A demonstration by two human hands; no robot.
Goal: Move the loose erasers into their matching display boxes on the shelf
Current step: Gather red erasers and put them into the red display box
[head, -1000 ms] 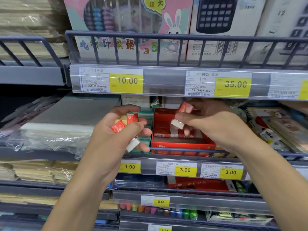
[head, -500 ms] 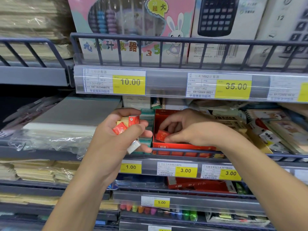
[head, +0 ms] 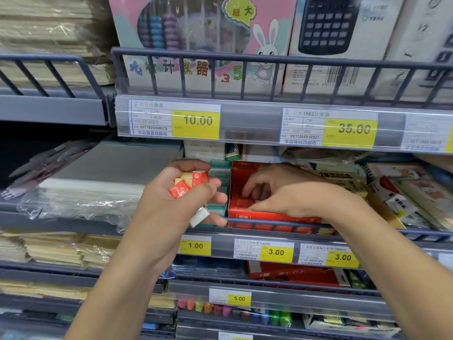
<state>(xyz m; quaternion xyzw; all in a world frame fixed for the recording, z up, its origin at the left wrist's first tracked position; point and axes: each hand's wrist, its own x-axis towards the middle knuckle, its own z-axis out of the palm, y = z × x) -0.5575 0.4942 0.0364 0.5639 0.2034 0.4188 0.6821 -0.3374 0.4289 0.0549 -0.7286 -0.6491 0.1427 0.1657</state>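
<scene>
Left hand [head: 171,212] is up in front of the shelf, fingers curled around a clutch of loose erasers [head: 188,186], red-wrapped, yellow and one white. Just right, the red display box [head: 247,212] sits behind the shelf rail. Right hand [head: 289,195] reaches into it, fingers bent downward; whether they pinch an eraser, I cannot tell.
</scene>
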